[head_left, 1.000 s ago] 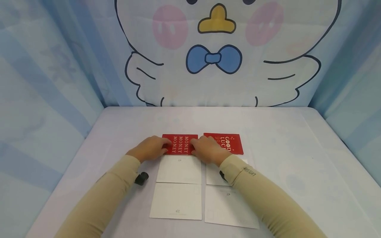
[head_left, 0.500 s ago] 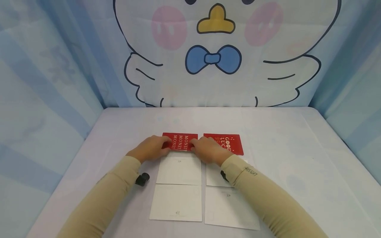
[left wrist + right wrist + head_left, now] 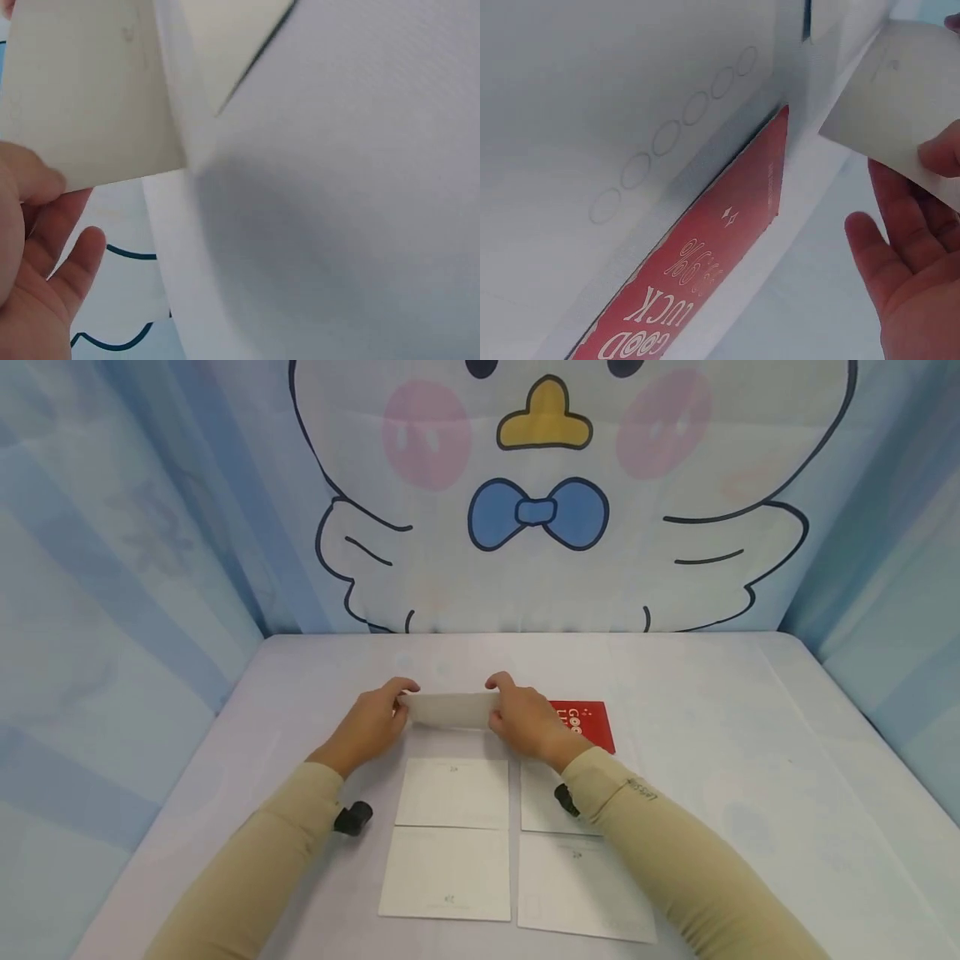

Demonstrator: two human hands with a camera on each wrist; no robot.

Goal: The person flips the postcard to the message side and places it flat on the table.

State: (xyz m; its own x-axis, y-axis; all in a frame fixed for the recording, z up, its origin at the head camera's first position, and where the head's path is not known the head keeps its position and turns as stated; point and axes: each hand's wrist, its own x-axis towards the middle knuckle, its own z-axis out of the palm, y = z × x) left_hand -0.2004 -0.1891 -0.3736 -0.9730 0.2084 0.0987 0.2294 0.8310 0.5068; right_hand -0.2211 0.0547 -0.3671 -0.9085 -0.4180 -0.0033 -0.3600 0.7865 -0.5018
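Both hands hold one postcard between them, tilted up with its plain white back facing me. At its left end, my left hand pinches the edge; in the left wrist view the thumb lies on the white side with fingers behind. The right end is pinched by my right hand, thumb likewise on the white side in the right wrist view. The card's lower edge is close to the tabletop. Beside my right hand lies a red "GOOD LUCK" card, partly hidden by that hand.
Nearer to me, several white-backed cards lie flat in two columns, including a front left card and a front right card partly under my right sleeve. A printed curtain stands behind the table.
The red "MONEY" card lay face up, then its near edge rose. Now it is turned up with its white back showing, and both hands are raised slightly and farther forward.
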